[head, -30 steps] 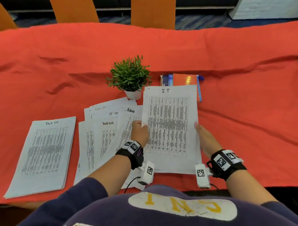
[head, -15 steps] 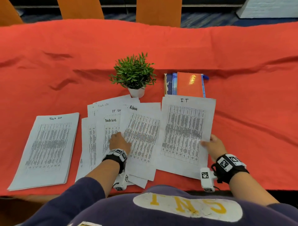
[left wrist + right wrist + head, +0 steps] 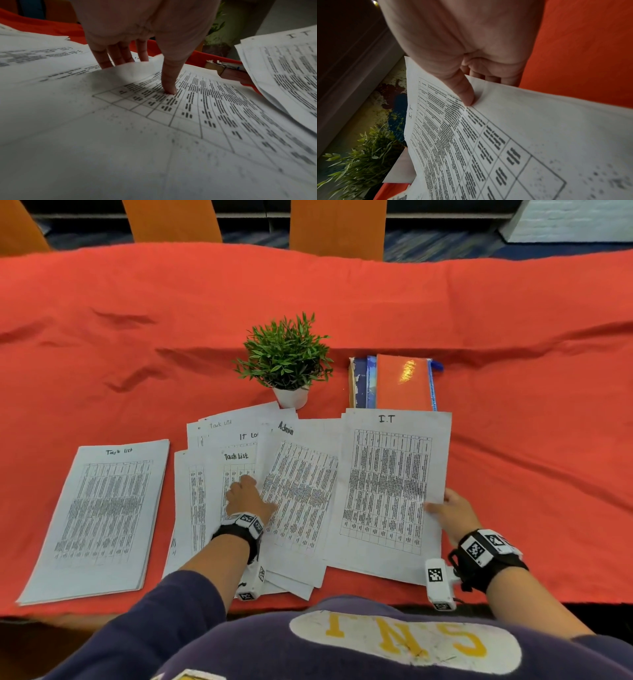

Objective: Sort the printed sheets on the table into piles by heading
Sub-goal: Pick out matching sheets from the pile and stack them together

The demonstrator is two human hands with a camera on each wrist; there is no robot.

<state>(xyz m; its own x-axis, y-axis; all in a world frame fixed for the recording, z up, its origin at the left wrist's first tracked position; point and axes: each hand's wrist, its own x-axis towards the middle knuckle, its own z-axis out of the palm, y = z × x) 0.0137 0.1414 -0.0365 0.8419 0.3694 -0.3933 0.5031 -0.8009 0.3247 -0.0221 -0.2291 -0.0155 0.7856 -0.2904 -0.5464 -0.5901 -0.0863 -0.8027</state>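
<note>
A stack headed "Task list" (image 3: 96,518) lies at the left. A loose mixed pile (image 3: 212,474) sits in the middle, with an "Admin" sheet (image 3: 301,491) on top. My left hand (image 3: 250,491) pinches this sheet's left edge: the thumb (image 3: 169,86) presses on top of the Admin sheet (image 3: 197,115) and the fingers (image 3: 118,56) reach under it. My right hand (image 3: 442,505) pinches the right edge of an "IT" sheet (image 3: 390,491), thumb (image 3: 464,94) on top of the IT sheet (image 3: 471,148). That sheet lies low over another sheet's edge.
A small potted plant (image 3: 287,361) stands just behind the mixed pile. A few books (image 3: 394,381) with an orange cover on top lie behind the IT sheet. Red cloth (image 3: 531,457) covers the table, bare to the right. Orange chair backs (image 3: 171,220) line the far side.
Both hands held the IT sheet up; the left hand let go and moved left onto the Admin sheet. The right hand carried the IT sheet right and lowered it.
</note>
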